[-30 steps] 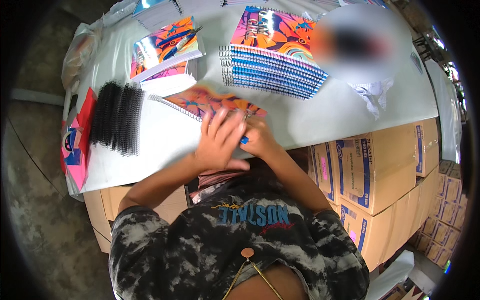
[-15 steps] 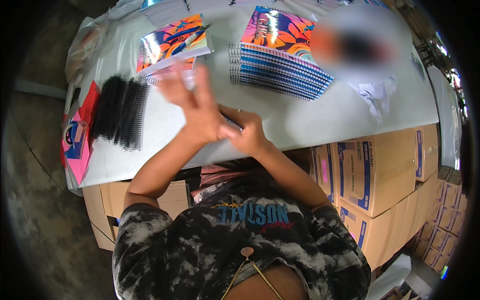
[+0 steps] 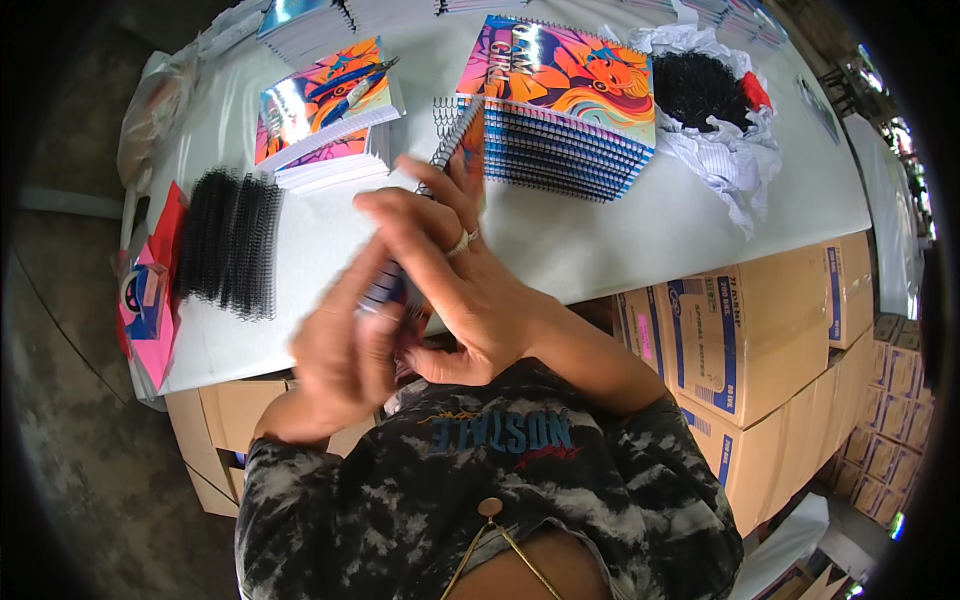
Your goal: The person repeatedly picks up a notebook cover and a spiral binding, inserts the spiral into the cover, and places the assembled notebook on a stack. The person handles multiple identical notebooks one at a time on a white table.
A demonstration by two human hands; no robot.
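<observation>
While L hand [image 3: 338, 348] pinches a spiral notebook [image 3: 467, 132] & R hand [image 3: 465, 285] spreads across, crumpled paper [image 3: 735, 185] cradles blk tangle [image 3: 698, 92].

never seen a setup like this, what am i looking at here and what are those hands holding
There is no robot: these are a person's bare left hand and right hand. The view comes from a wide fisheye camera on the person's head, looking down, so straight edges bend.

Between them the hands hold a spiral-bound notebook, tilted up; blur hides the exact grip.

On the white table lie a tall stack of spiral notebooks, a smaller pile with pens on top, a row of black coils, and crumpled paper under a dark tangle. Cardboard boxes stand beside it.
</observation>
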